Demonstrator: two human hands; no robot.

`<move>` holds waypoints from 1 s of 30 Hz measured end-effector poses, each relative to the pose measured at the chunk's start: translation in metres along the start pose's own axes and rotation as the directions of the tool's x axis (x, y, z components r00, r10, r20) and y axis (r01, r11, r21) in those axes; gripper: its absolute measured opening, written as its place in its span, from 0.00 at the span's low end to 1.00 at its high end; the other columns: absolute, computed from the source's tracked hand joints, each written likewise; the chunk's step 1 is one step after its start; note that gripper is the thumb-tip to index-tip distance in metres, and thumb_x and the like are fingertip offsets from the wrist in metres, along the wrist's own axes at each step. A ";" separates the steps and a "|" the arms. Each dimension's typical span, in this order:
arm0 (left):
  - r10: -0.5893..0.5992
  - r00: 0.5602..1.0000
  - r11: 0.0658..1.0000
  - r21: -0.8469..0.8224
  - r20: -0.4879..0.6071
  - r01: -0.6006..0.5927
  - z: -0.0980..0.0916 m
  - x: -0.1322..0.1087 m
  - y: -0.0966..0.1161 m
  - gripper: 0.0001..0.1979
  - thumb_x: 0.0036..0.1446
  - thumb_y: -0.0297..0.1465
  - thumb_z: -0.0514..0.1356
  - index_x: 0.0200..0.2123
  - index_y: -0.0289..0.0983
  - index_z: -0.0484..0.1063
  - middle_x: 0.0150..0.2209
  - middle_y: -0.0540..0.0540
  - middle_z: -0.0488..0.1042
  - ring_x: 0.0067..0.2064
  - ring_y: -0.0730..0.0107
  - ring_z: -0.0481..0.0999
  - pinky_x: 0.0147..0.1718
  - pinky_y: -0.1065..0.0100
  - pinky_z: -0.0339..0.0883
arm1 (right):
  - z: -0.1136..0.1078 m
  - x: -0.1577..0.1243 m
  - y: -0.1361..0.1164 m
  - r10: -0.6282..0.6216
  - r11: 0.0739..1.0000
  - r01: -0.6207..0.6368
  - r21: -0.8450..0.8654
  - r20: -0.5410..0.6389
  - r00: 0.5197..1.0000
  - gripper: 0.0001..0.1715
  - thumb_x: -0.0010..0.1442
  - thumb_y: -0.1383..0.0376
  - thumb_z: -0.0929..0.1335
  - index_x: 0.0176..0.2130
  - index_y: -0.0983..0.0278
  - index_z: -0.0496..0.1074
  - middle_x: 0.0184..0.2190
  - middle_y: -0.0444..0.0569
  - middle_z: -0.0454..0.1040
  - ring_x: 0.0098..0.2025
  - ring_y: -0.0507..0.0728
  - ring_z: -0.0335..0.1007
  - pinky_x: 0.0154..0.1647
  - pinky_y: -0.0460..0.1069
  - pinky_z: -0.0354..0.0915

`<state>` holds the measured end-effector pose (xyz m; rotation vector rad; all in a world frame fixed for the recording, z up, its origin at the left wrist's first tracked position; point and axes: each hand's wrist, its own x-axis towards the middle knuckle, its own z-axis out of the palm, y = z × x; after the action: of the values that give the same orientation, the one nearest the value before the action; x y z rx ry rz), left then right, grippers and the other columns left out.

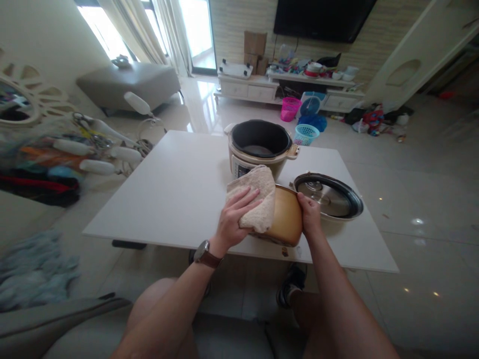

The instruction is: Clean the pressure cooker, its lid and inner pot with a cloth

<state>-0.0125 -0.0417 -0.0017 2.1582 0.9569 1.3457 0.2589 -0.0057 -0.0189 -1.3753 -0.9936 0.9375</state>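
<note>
A gold-coloured inner pot (287, 214) is tilted near the front edge of the white table (172, 184). My right hand (310, 213) grips its rim on the right side. With my left hand (236, 215) I press a beige cloth (264, 192) against the pot's left side; the fingers lie spread over the cloth. Just behind stands the pressure cooker body (239, 149), lidless, its dark inside showing. To the right, the cooker's round lid (329, 197) lies with its metal underside up.
Beyond the table, a pink basket (290, 108) and a light blue basket (306, 133) stand on the floor. A lamp with several white shades (125, 153) is close to the table's left side. The cabinet (262, 91) along the wall carries boxes and dishes.
</note>
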 end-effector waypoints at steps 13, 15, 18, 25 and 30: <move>-0.768 0.617 0.605 -0.515 -0.175 0.607 0.012 0.008 -0.018 0.16 0.54 0.39 0.64 0.41 0.37 0.84 0.42 0.44 0.85 0.50 0.52 0.82 0.51 0.57 0.75 | 0.005 -0.002 0.003 -0.016 1.000 0.017 0.025 -0.007 1.000 0.42 0.47 0.31 0.77 0.19 0.59 0.60 0.18 0.39 0.54 0.23 0.49 0.46 0.23 0.49 0.42; -0.872 0.467 0.452 -0.603 -0.145 0.657 0.014 0.007 -0.024 0.15 0.51 0.40 0.64 0.36 0.36 0.81 0.33 0.47 0.82 0.40 0.56 0.81 0.40 0.62 0.74 | 0.005 -0.002 0.004 -0.011 0.999 0.011 0.031 -0.010 1.000 0.41 0.47 0.31 0.77 0.19 0.60 0.61 0.18 0.39 0.55 0.23 0.49 0.47 0.23 0.49 0.43; -0.931 0.347 0.327 -0.684 -0.115 0.652 0.019 0.005 -0.030 0.15 0.49 0.41 0.63 0.34 0.35 0.80 0.29 0.48 0.79 0.34 0.61 0.78 0.32 0.66 0.69 | 0.004 -0.002 0.003 -0.008 0.999 0.008 0.032 -0.009 1.000 0.41 0.46 0.31 0.77 0.19 0.60 0.62 0.18 0.39 0.56 0.23 0.49 0.48 0.23 0.49 0.44; -0.768 0.589 0.626 -0.481 -0.249 0.613 0.019 0.006 -0.017 0.15 0.56 0.37 0.61 0.40 0.35 0.83 0.42 0.43 0.85 0.48 0.53 0.82 0.50 0.56 0.75 | 0.003 -0.001 0.007 -0.024 1.000 0.024 0.007 -0.044 0.999 0.42 0.45 0.28 0.75 0.19 0.59 0.61 0.19 0.39 0.56 0.23 0.50 0.48 0.24 0.49 0.45; -0.219 0.964 0.976 -0.020 -0.149 0.218 0.006 0.004 -0.003 0.28 0.61 0.33 0.61 0.64 0.41 0.77 0.70 0.43 0.72 0.73 0.50 0.67 0.72 0.46 0.59 | 0.006 0.001 0.010 -0.040 0.999 0.039 -0.029 -0.038 0.999 0.43 0.46 0.27 0.74 0.20 0.59 0.62 0.19 0.39 0.56 0.24 0.50 0.48 0.25 0.49 0.46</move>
<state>-0.0072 -0.0367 -0.0042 1.9036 1.2107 1.4136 0.2542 -0.0034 -0.0295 -1.3878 -1.0052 0.8678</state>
